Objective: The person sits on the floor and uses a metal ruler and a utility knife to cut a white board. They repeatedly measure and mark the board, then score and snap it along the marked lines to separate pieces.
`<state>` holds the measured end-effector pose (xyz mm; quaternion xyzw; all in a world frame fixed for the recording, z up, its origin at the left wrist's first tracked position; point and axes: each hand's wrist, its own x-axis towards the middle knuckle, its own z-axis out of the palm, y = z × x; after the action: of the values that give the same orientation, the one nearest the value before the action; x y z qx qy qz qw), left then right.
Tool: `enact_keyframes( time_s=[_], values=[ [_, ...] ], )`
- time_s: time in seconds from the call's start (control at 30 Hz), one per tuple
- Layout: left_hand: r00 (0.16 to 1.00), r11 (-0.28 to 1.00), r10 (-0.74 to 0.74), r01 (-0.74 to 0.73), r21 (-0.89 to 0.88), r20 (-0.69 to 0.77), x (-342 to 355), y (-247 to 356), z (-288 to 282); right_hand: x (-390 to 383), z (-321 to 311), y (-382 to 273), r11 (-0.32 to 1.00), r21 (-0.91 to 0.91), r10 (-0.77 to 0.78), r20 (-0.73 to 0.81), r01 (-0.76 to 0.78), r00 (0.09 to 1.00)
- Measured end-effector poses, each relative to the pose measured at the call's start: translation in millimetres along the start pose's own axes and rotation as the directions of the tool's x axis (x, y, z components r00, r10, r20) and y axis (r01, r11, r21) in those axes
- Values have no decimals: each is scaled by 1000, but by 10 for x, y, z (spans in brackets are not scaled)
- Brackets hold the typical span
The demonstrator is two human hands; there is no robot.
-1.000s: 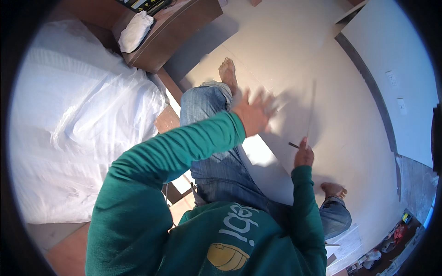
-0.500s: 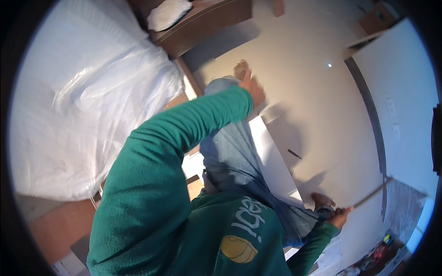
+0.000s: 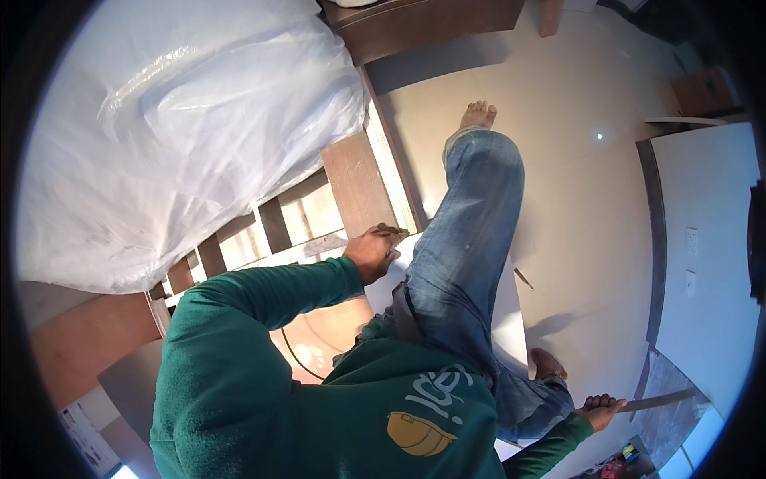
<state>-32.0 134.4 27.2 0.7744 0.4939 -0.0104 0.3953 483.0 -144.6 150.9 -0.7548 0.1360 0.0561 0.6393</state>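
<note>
My left hand is closed, fingers curled, at the end of a wooden bed frame's side rail, beside the edge of a white board. Whatever those fingers may hold is hidden. Down at the right, my right hand grips one end of a long, thin, flat strip, whose far end points toward the white wall. From here I cannot make out what the strip is made of. My jeans-clad leg lies across the white board.
A mattress in clear plastic covers the slatted frame on the left. A dark wooden panel stands at the top. A small dark stick lies on the tiled floor. A white wall with outlets bounds the right.
My left hand has come down and back from above my knee to the frame's corner. The strip in my right hand has swung from slanting upward to nearly level.
</note>
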Motion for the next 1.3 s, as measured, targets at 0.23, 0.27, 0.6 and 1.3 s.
enact_keyframes(
  time_s=[0.23,0.27,0.6,1.3],
  values=[
    [988,988,-151,149,52,42,-21,13,0,-144,218,-211,992,-38,-115,185,124,976],
    [985,986,-157,152,68,76,33,1,-19,-194,247,-227,991,-7,-129,162,132,978],
    [822,770,568,-551,321,48,651,-85,139,-389,455,-405,924,11,-383,82,383,920],
    [790,698,-266,-238,675,553,612,53,-508,648,974,950,818,-572,154,311,55,938]
  ],
)
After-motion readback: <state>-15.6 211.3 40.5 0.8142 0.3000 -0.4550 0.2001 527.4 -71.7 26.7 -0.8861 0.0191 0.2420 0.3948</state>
